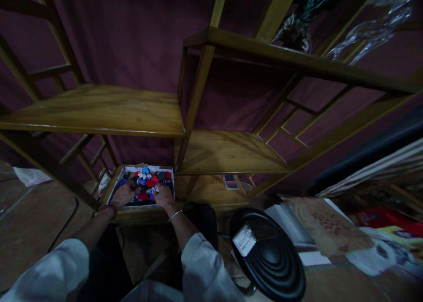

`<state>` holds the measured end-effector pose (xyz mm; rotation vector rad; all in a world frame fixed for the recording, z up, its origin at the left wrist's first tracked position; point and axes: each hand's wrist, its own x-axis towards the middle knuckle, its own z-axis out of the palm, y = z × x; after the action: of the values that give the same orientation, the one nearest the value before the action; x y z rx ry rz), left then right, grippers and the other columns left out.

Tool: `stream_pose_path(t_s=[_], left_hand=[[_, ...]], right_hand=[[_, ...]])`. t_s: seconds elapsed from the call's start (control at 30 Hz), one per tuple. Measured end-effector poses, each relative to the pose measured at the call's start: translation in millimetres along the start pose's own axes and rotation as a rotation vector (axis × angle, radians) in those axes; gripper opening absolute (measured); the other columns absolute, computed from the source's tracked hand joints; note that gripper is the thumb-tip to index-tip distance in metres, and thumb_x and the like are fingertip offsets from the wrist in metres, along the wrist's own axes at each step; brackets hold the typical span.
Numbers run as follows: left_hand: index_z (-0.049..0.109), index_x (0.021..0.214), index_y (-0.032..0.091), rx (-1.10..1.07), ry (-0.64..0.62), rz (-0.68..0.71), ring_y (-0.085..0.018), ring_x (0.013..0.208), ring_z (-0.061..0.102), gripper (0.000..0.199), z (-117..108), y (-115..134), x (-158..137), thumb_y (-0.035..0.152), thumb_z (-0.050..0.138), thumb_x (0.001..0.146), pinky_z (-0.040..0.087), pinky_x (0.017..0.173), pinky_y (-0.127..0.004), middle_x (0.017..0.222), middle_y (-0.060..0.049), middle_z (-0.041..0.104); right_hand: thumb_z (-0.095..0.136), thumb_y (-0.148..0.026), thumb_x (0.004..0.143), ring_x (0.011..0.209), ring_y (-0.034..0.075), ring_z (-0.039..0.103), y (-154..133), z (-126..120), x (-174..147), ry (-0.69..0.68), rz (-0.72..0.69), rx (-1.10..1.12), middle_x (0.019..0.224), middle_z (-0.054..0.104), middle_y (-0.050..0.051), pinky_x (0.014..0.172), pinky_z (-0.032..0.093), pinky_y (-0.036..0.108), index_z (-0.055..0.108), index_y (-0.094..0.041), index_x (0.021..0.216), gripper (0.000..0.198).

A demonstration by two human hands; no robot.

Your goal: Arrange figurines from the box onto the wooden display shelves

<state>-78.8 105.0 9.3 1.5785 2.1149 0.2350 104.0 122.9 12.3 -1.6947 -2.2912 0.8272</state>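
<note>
A shallow white-sided box (173, 178) sits on the low shelf board, filled with several small round pieces in red, blue, purple and black. Among them show a red piece (152, 181) near the middle and a light blue one (145, 171) at the back. My left hand (124, 195), with a red bead bracelet on its wrist, reaches in over the left side, fingers curled down among the pieces. At the right side is my right hand (164, 196), wearing a silvery bangle, its fingers bent together at the pieces. What either hand's fingertips hold is too small to make out.
A wooden shelf unit (132, 110) surrounds the box, with a board just above it. To my right stands a black stool (274, 258) bearing a small white packet (244, 240). Cardboard (327, 225) and plastic bags lie farther right. A dark cable (66, 225) runs at left.
</note>
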Motion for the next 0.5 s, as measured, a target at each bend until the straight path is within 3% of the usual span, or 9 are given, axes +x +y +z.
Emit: stream_pose_path(t_s=[0.17,0.33,0.5], left_hand=[[0.045,0.127,0.026,-0.030,0.013,0.053,-0.021,0.104,0.059,0.049,-1,1,-3,0.039,0.048,0.080,0.042,0.084,-0.027,0.116,-0.006,0.061],[0.059,0.114,0.023,-0.008,-0.019,0.034,-0.020,0.105,0.058,0.038,-4,9,-5,0.038,0.046,0.082,0.042,0.085,-0.025,0.115,-0.007,0.063],[0.058,0.114,0.024,-0.046,-0.015,0.023,-0.021,0.106,0.057,0.039,-2,15,-6,0.042,0.045,0.082,0.043,0.085,-0.028,0.117,-0.005,0.062]], right_hand=[[0.050,-0.018,0.081,0.092,0.017,0.063,-1,-2,-1,-0.010,0.014,0.011,0.098,0.069,0.008,0.078,0.044,0.021,0.061,-0.016,0.101,0.023],[0.052,-0.020,0.081,0.093,0.017,0.063,-2,-3,-1,-0.009,0.027,0.023,0.099,0.069,0.008,0.079,0.044,0.022,0.062,-0.017,0.100,0.021],[0.052,-0.020,0.081,0.093,0.017,0.063,-3,-6,-4,0.006,0.017,0.012,0.098,0.068,0.009,0.080,0.044,0.021,0.062,-0.015,0.100,0.021]])
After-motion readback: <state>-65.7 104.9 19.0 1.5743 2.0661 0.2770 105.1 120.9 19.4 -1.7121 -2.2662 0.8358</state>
